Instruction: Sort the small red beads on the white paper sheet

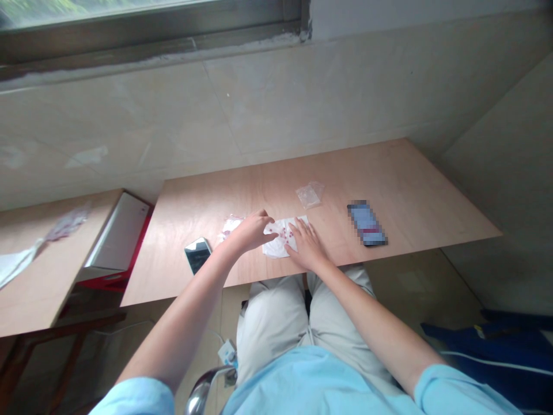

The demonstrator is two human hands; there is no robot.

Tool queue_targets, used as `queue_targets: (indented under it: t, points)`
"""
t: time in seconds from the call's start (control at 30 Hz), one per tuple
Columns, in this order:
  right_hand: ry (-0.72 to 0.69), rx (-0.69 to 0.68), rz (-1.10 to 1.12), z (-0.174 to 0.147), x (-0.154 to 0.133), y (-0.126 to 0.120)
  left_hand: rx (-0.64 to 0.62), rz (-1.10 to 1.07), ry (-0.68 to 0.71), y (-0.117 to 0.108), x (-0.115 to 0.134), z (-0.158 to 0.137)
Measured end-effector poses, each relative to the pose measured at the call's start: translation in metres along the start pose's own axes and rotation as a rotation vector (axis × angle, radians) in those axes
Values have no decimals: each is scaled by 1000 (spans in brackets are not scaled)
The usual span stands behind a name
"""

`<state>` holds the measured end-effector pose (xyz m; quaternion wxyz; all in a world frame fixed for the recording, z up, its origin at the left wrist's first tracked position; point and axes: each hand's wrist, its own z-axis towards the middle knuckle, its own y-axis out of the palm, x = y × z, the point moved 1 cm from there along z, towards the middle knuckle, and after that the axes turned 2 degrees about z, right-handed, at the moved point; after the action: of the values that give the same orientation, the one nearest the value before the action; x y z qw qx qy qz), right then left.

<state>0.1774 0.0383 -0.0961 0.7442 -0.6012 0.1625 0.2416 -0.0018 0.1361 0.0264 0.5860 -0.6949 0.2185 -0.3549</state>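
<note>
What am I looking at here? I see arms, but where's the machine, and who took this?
There is no machine: these are a person's two bare hands. The single picture comes from a camera worn on that person's head, looking forward and down.

On the wooden table lies a white sheet with small red spots; I can't tell whether they are marks or loose pieces. The right hand rests on its right side. The left hand is at its left side, thumb and fingertips apart, with nothing plainly held.

Beyond the sheet is clear plastic packaging. A light-edged phone lies to the left, and a pixelated, phone-like device to the right.
</note>
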Motion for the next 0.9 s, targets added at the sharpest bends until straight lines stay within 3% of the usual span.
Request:
queue_targets:
  t: [0.67, 0.9]
  points:
    - [-7, -3, -41, 0, -3, -5, 16, -102, 48, 6, -5, -2]
    - [-2, -6, -19, 0, -5, -7, 72, -184, -21, -9, -5, -5]
